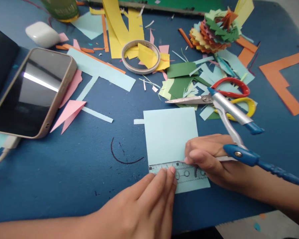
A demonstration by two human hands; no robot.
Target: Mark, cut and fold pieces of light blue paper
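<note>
A light blue square of paper (170, 136) lies on the table in front of me. Across its lower part rests a clear plastic ruler (186, 173). The outstretched fingers of my left hand (149, 202) press the ruler flat onto the sheet. My right hand (211, 159) is closed around one leg of a blue and silver drawing compass (241, 153), whose thin tip meets the paper at the ruler's upper edge. The compass's other arm (236, 109) sticks up to the right, above the hand. Part of the held leg is hidden by my fingers.
Red and yellow scissors (189, 100) lie just beyond the sheet, among green and blue paper scraps (180, 87). A tape roll (124, 61), a folded-paper ring (211, 33) and yellow strips (136, 30) lie farther back. At left are a phone (32, 93) and a white case (42, 34).
</note>
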